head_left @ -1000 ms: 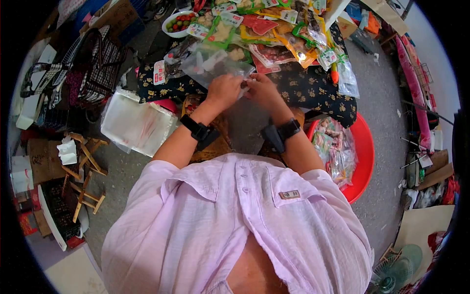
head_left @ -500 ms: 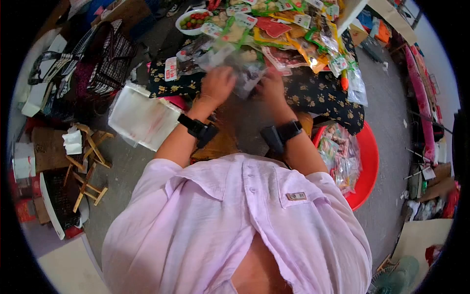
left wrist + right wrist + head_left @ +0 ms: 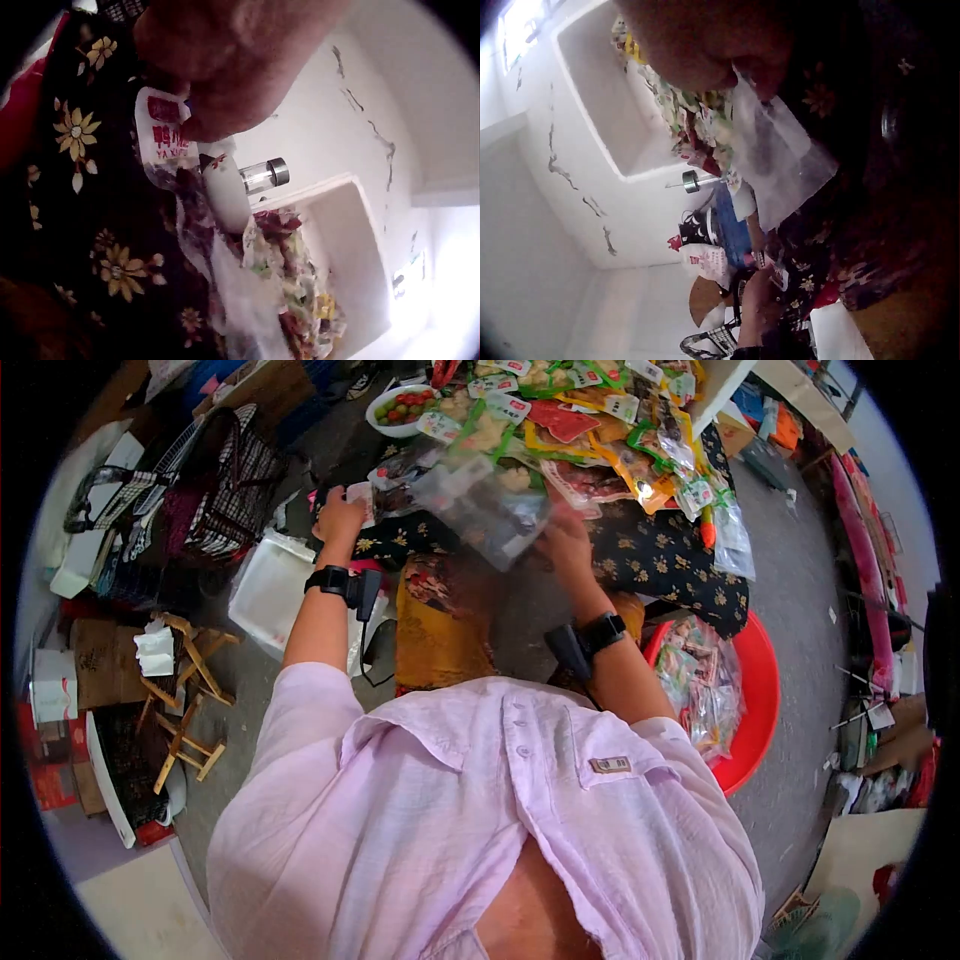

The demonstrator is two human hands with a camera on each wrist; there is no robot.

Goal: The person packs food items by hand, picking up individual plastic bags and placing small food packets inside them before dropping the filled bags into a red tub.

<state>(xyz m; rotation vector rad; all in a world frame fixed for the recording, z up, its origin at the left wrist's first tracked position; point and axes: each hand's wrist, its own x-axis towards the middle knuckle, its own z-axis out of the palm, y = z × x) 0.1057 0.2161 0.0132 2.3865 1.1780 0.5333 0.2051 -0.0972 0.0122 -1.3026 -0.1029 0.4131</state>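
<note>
My left hand (image 3: pixel 340 517) is at the left edge of the flowered cloth (image 3: pixel 650 565). Its fingers pinch the top of a clear plastic packet whose white label (image 3: pixel 166 135) carries red print; dark contents show below the label. My right hand (image 3: pixel 568 545) holds a clear plastic bag (image 3: pixel 490 525) by one edge. The bag is slightly blurred over the front of the table. In the right wrist view the thumb and a finger grip the bag (image 3: pixel 780 161), which hangs flat and looks thin.
Heaped packets (image 3: pixel 560 425) in green, yellow and red cover the table's far part. A white bowl (image 3: pixel 396 430) of small red and green fruit stands left of them. Low on the right is a red tub (image 3: pixel 757 690) with more packets; a white foam tray (image 3: pixel 275 605) lies at left.
Both hands were together at the clear bag. They have parted: the left moved out left to the labelled packet, while the right stayed near the middle with the bag, now spread wider.
</note>
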